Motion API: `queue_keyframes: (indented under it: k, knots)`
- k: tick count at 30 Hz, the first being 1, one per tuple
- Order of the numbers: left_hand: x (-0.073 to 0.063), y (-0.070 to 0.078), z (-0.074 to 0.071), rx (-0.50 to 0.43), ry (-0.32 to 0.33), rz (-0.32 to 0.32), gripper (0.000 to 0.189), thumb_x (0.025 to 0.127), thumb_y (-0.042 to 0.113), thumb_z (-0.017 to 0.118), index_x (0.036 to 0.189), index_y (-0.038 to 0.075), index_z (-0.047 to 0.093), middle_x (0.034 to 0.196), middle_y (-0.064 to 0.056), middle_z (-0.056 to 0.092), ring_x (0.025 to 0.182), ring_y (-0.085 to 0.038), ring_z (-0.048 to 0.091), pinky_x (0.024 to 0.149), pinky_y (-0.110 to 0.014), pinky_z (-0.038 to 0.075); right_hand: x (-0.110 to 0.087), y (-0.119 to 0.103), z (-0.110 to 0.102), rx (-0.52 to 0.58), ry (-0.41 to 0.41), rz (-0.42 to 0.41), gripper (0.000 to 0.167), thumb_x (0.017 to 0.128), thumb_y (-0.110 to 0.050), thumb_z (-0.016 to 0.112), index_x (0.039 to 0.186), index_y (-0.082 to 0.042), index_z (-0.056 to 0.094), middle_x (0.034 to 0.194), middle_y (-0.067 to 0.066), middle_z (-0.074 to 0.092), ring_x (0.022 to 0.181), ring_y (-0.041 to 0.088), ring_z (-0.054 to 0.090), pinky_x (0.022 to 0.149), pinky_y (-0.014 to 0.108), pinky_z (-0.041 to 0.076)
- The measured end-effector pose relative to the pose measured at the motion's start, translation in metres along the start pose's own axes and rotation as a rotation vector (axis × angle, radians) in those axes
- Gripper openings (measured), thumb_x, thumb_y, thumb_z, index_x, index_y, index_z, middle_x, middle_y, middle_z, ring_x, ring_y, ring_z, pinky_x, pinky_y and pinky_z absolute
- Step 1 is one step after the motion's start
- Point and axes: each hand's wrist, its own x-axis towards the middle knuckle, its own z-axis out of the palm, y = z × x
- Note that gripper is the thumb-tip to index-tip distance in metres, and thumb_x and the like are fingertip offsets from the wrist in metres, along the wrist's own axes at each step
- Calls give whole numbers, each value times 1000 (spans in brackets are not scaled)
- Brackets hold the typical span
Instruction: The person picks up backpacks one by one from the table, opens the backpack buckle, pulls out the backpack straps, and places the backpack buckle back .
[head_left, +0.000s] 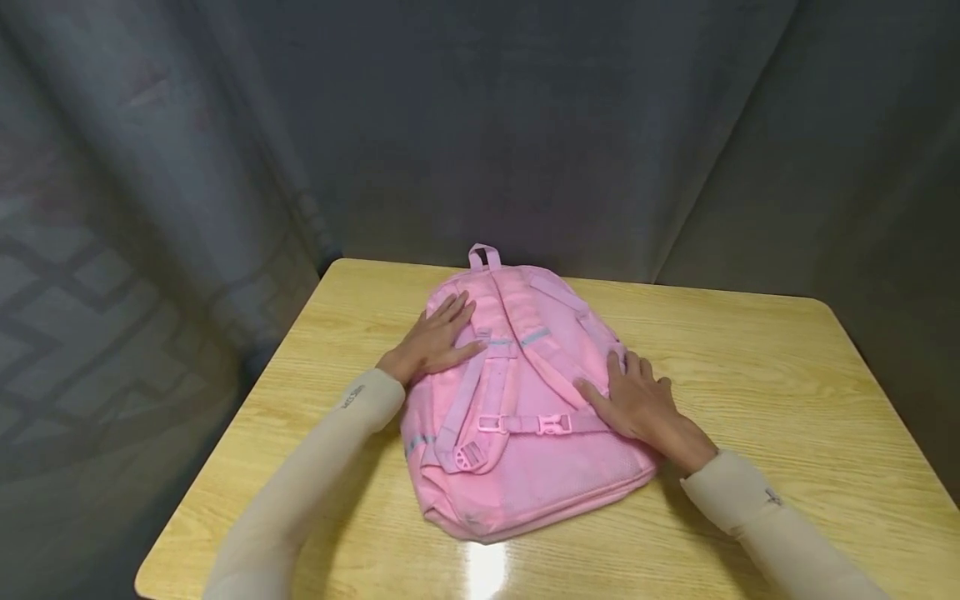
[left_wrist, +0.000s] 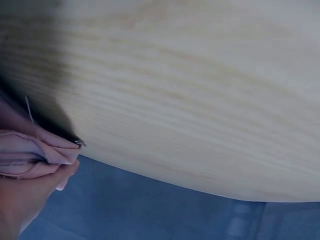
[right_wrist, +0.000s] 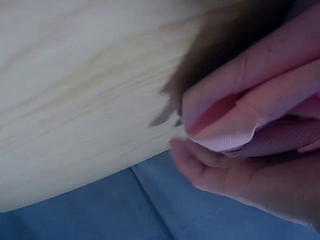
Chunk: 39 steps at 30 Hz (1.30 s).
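Observation:
A pink backpack [head_left: 558, 475] lies on the table with its strap side up and its top loop [head_left: 476, 259] toward the back. My left hand [head_left: 433, 343] rests on its upper left side, fingers spread and the thumb by a shoulder strap [head_left: 495, 392]. On the right side rests my right hand [head_left: 637, 398], its fingers along the edge and the thumb over the front. A fastened chest buckle [head_left: 555, 425] joins the straps between the hands. Pink fabric [left_wrist: 42, 150] lies against the left hand in the left wrist view, and more fabric [right_wrist: 280, 85] beside the right hand in the right wrist view.
The wooden table [head_left: 787, 400] has rounded corners and extends to both sides of the backpack. Grey curtains [head_left: 525, 142] hang close behind its far edge, and a patterned curtain [head_left: 112, 292] hangs at the left. Pale sleeves [head_left: 315, 475] cover both forearms.

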Motion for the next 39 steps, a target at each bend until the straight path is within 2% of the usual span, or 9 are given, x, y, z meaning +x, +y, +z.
queue_keyframes:
  k: [2,5,8,12,20,27,39]
  knots:
    - [3,0,0,7,4,22,90,94,74,35,161,18,13,169,0,-1,155,-22,-3,123,-65,7,-4,0,1,5,-11,-6,100,97,-71,30,153,11,16,159,35,11,145,56,12,107,81,21]
    - [8,0,1,28,3,45,90,94,75,33,161,19,13,169,0,-1,155,-21,-1,123,-64,9,-9,1,3,37,-21,-36,97,99,-66,30,153,12,10,161,35,3,146,55,5,112,77,17]
    - [12,0,1,24,-6,71,89,94,74,33,161,20,13,169,1,0,155,-21,-1,123,-64,10,-15,3,7,81,-20,-67,90,102,-61,31,156,7,6,162,33,2,146,57,4,111,78,20]
    - [19,4,0,43,-19,111,87,95,72,35,161,20,13,169,0,2,155,-22,0,123,-64,11,-25,3,11,98,10,-82,81,103,-56,32,159,-2,9,164,28,2,145,59,3,106,82,21]
    - [37,14,2,97,-28,193,81,97,66,36,160,20,14,169,-2,4,155,-21,2,125,-58,10,-46,0,11,85,43,-20,78,104,-56,30,159,-4,11,163,29,4,144,60,4,105,83,22]
    - [48,24,4,110,-44,217,81,97,67,36,161,22,14,169,0,4,155,-20,1,127,-54,9,-59,-4,13,84,73,32,77,104,-56,29,158,-3,15,162,30,6,143,62,6,103,83,25]
    - [56,29,5,97,-83,227,82,96,69,35,161,26,10,169,3,0,155,-18,-1,127,-53,4,-74,-16,19,74,99,85,77,104,-55,29,157,0,19,161,32,7,142,63,8,101,82,30]
